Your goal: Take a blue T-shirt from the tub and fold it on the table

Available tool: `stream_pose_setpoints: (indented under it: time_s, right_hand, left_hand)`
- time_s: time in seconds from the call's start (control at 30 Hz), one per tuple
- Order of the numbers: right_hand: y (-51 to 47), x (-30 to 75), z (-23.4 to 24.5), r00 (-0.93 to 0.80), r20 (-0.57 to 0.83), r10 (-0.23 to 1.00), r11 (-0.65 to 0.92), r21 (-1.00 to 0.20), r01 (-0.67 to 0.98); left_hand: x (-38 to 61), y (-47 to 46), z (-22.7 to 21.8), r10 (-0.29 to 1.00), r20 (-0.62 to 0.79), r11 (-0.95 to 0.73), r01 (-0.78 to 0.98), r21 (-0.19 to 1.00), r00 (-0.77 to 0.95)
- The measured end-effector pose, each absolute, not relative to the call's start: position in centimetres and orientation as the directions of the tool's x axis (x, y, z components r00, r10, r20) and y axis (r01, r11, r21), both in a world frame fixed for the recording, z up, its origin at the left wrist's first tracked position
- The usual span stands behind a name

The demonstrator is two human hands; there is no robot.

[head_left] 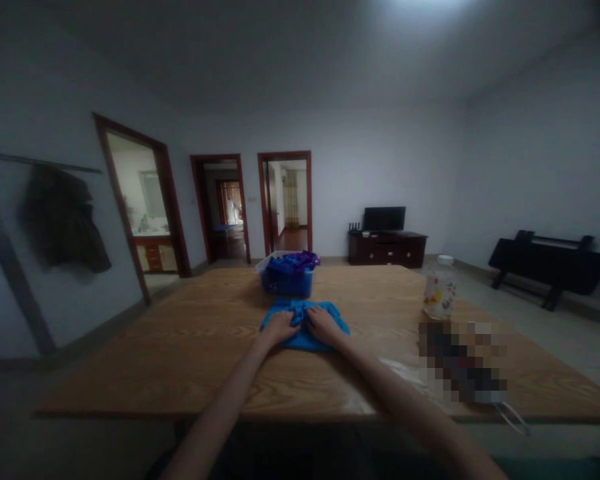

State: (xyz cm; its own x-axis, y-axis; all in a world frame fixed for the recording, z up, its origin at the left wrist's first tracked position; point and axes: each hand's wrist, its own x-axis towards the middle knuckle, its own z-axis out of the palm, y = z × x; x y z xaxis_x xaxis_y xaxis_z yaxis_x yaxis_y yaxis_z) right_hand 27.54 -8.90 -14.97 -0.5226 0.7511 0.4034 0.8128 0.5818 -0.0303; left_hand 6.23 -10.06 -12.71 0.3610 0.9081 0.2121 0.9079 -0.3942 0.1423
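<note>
A bright blue cloth (pixel 313 341) lies on the wooden table straight in front of me, bunched up in its middle. My left hand (pixel 281 325) is on its left part, fingers curled into the fabric. From the other side my right hand (pixel 324 324) grips the cloth, its fingers bent toward the same bunched middle. Just beyond the cloth stands a see-through plastic box (pixel 261 272), heaped with blue and purple fabric (pixel 293 262). Both hands are close together, and their fingertips are partly hidden in the folds.
The wooden table (pixel 180 367) spreads around the cloth. At its right stands a clear bottle (pixel 440 293) with a white cap, and nearer me lies a blurred-out dark object (pixel 463 365) with a loop (pixel 513 419). A TV cabinet (pixel 387 249) and a folded black table (pixel 550 265) stand farther off.
</note>
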Motion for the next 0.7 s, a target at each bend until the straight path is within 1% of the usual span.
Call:
stream_pose_setpoints:
  time_s: [0.17,0.33,0.53,0.63,0.7]
  right_hand:
    - [-9.0,27.5,-14.8,-0.478,0.37,0.797,0.526,-0.036,0.849]
    - [-9.3,27.4,-14.5,-0.492,0.373,0.787,0.546,-0.05,0.836]
    - [-9.7,27.6,-14.4,-0.509,0.385,0.77,0.563,-0.034,0.826]
    - [-10.5,27.4,-13.7,-0.529,0.45,0.719,0.607,-0.037,0.793]
    - [-11.8,26.5,-12.0,-0.564,0.532,0.632,0.685,-0.044,0.727]
  left_hand:
    - [6.4,-10.2,-12.9,0.901,0.223,-0.407,0.901,0.148,0.371]
    - [6.4,-10.1,-13.2,0.909,0.188,-0.4,0.905,0.142,0.373]
    - [6.4,-9.9,-13.2,0.917,0.193,-0.38,0.914,0.144,0.35]
    - [6.4,-10.0,-12.8,0.923,0.164,-0.372,0.915,0.157,0.347]
    - [6.5,-10.1,-12.6,0.928,0.128,-0.367,0.916,0.162,0.35]
